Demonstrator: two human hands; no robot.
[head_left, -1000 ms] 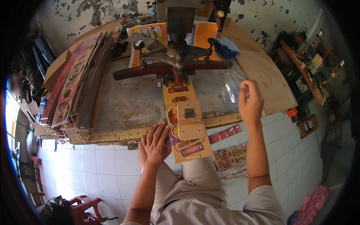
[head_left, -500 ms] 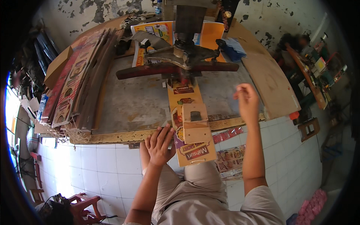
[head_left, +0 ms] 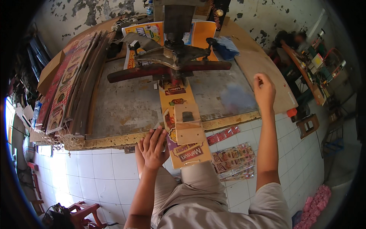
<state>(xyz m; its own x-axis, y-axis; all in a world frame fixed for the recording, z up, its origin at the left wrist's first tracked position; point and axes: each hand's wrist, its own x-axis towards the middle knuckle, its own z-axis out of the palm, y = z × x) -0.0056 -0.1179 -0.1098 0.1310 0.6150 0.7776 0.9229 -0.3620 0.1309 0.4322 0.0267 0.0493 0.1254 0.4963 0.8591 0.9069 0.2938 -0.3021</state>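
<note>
Hands: two, both the person's own, coming up from the lower edge.
Left hand (head_left: 153, 147): fingers spread flat on the near end of the printed strip (head_left: 181, 126); it presses and does not close round anything.
Right hand (head_left: 264, 91): raised over the right side of the workbench (head_left: 126, 110), fingers curled loosely; a clear film (head_left: 238, 97) shows as a faint bluish blur just left of it, but whether the fingers pinch it cannot be told.
Printed strip: one long yellow-orange strip of packaging, running from under the press (head_left: 173, 57) across the bench edge and hanging over the person's lap.
Wooden blocks (head_left: 187, 124): two, lying on the strip, one touching the other, at the bench edge.
Press: one, with a dark red crossbar; its upper part is cut off at the top of the view.
Leaning boards (head_left: 72, 87): a stack at the left of the bench; the count is unclear.
Loose printed wrappers (head_left: 232, 160): several on the tiled floor, right of the lap.
Change from half a second ago: the right hand is higher and further right; the left hand has stayed on the strip; the strip and blocks lie as before.
Hard to make out: a blurred figure at the far right and cluttered shelves beside it.
</note>
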